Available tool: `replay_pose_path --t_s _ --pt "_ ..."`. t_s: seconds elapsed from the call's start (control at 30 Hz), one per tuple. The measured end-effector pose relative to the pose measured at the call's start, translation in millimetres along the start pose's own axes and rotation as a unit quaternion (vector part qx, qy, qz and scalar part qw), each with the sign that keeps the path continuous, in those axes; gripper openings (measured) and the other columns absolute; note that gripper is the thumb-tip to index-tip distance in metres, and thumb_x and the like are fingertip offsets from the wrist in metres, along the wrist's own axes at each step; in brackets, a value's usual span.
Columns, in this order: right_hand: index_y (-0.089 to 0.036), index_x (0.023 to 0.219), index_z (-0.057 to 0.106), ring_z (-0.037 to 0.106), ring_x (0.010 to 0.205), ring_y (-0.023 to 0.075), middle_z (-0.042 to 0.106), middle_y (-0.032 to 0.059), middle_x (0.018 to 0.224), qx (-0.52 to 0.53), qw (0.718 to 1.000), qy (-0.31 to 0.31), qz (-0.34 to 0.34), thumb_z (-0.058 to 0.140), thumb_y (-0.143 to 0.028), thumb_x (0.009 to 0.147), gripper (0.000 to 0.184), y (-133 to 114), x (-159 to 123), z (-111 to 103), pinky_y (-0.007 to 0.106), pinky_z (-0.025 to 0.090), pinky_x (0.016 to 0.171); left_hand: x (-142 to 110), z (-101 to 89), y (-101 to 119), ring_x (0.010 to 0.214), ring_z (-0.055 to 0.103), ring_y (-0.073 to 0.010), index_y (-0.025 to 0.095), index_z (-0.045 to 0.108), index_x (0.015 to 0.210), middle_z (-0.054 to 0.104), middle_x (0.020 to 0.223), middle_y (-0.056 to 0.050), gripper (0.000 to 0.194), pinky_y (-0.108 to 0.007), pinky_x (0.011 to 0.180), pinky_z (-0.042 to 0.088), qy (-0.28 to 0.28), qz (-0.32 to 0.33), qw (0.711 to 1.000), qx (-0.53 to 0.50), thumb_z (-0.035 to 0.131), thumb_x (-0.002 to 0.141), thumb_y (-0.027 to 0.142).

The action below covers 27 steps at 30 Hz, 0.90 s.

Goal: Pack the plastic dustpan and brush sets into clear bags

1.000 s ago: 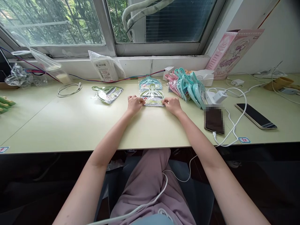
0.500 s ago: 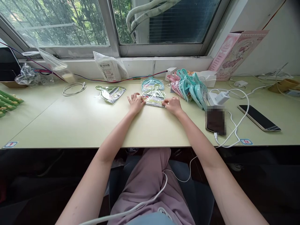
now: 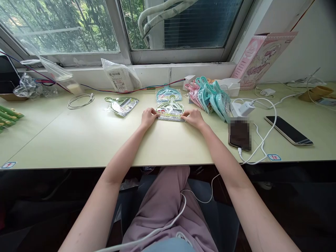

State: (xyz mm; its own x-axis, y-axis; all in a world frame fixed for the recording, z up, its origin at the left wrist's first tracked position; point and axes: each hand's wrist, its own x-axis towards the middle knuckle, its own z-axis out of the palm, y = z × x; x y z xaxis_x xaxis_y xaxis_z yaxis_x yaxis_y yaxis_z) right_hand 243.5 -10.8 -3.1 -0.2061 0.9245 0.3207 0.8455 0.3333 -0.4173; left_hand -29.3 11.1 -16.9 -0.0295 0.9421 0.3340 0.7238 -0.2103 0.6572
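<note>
A clear plastic packet (image 3: 170, 111) lies flat on the table in front of me, holding a pale green piece with a loop handle, like a small dustpan; its exact kind I cannot tell. My left hand (image 3: 149, 117) pinches its left edge, thumb and fingers closed. At the lower right corner, my right hand (image 3: 193, 118) grips the same packet between thumb and fingers. Just behind it is a similar blue packet (image 3: 168, 93), partly overlapped. Another green packet (image 3: 122, 105) lies to the left. Several teal packets (image 3: 214, 98) and pink packets (image 3: 193, 92) are piled at the right.
A phone (image 3: 239, 134) with a white cable lies right of my right arm, beside a charger (image 3: 245, 108) and a second phone (image 3: 288, 130). A pink box (image 3: 262, 59) stands at the back right. A coiled cable (image 3: 81, 100) and green stalks (image 3: 9, 117) lie left.
My left hand's fingers, spread half a second ago, have closed into a pinch at the packet's left edge. My right hand keeps its hold. The view has shifted slightly.
</note>
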Motion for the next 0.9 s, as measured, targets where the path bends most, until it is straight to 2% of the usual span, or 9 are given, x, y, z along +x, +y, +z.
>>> replay_pose_path --t_s 0.13,0.2,0.3,0.37,0.5,0.6,0.7,0.8,0.9 --pt "-0.023 0.088 0.077 0.071 0.087 0.022 0.078 0.001 0.086 0.006 1.0 0.008 0.01 0.069 -0.025 0.079 0.012 -6.9 -2.4 -1.1 0.031 0.049 0.078 -3.1 0.3 6.2 0.091 0.062 -0.0241 0.02 0.06 0.074 0.069 0.09 -0.006 0.021 -0.036 0.085 0.043 0.014 -0.038 0.999 0.017 0.077 0.073 0.033" --pt "-0.024 0.101 0.071 0.072 0.086 0.0206 0.078 -0.0014 0.088 0.033 0.999 0.016 0.019 0.067 -0.02 0.078 0.023 -9.7 -3.2 0.6 0.031 0.049 0.078 -4.2 0.4 8.7 0.091 0.063 -0.0236 0.02 0.062 0.086 0.07 0.091 -0.006 0.022 -0.035 0.085 0.044 0.016 -0.063 0.998 0.019 0.076 0.074 0.032" --pt "-0.026 0.12 0.059 0.071 0.089 0.0207 0.076 -0.0013 0.101 0.053 0.997 0.03 0.048 0.065 -0.014 0.077 0.044 -12.0 -2.5 6.5 0.034 0.05 0.081 -3.0 0.4 10.3 0.094 0.065 -0.0239 0.018 0.059 0.116 0.07 0.093 -0.006 0.046 -0.034 0.084 0.044 0.014 -0.091 0.996 0.017 0.076 0.075 0.031" --pt "-0.025 0.129 0.052 0.069 0.098 0.0229 0.07 0.0033 0.121 0.054 0.994 0.04 0.083 0.066 -0.015 0.076 0.056 -11.4 -0.5 11.5 0.037 0.051 0.084 0.2 -0.4 10.6 0.098 0.065 -0.0244 0.016 0.056 0.125 0.07 0.093 -0.006 0.055 -0.033 0.086 0.044 0.006 -0.094 0.995 0.026 0.075 0.075 0.03" --pt "-0.02 0.143 0.041 0.061 0.118 0.0278 0.046 0.0144 0.15 0.062 0.981 0.032 0.181 0.071 -0.026 0.074 0.075 -3.5 5.5 19.1 0.041 0.049 0.097 7.9 -2.7 10.1 0.097 0.064 -0.0252 0.017 0.068 0.101 0.069 0.093 -0.008 0.03 -0.033 0.086 0.045 -0.055 -0.093 0.992 0.058 0.074 0.076 0.032" --pt "-0.019 0.125 0.059 0.053 0.129 0.0304 0.053 0.0129 0.144 0.065 0.981 -0.005 0.181 0.069 -0.033 0.076 0.052 5.8 8.6 21.2 0.043 0.042 0.108 7.7 -0.4 7.8 0.099 0.062 -0.0247 0.019 0.065 0.091 0.068 0.098 -0.008 0.017 -0.034 0.088 0.046 -0.083 -0.092 0.991 0.053 0.07 0.076 0.027" --pt "-0.021 0.106 0.065 0.059 0.12 0.0288 0.065 0.0085 0.129 0.103 0.982 -0.019 0.157 0.069 -0.033 0.075 0.034 13.5 9.1 21.4 0.046 0.041 0.109 1.1 5.6 6.0 0.108 0.058 -0.025 0.02 0.057 0.093 0.065 0.109 -0.01 0.016 -0.038 0.096 0.044 -0.041 -0.073 0.996 0.007 0.062 0.077 0.018" --pt "-0.02 0.111 0.06 0.066 0.106 0.0248 0.071 0.0081 0.114 0.243 0.954 -0.005 0.173 0.07 -0.026 0.071 0.041 17.5 8.6 21.7 0.046 0.047 0.103 -3.7 8.8 7.1 0.104 0.06 -0.0251 0.021 0.047 0.094 0.065 0.106 -0.01 0.021 -0.041 0.095 0.044 -0.029 -0.056 0.992 -0.108 0.058 0.077 0.014" --pt "-0.021 0.121 0.051 0.071 0.093 0.0228 0.074 0.0062 0.1 0.407 0.899 -0.008 0.161 0.073 -0.025 0.069 0.056 17.9 8.3 21.6 0.044 0.054 0.094 -1.5 4.8 9.4 0.094 0.064 -0.0218 0.022 0.039 0.098 0.068 0.096 -0.005 0.03 -0.04 0.09 0.046 -0.068 -0.045 0.959 -0.273 0.059 0.077 0.014"
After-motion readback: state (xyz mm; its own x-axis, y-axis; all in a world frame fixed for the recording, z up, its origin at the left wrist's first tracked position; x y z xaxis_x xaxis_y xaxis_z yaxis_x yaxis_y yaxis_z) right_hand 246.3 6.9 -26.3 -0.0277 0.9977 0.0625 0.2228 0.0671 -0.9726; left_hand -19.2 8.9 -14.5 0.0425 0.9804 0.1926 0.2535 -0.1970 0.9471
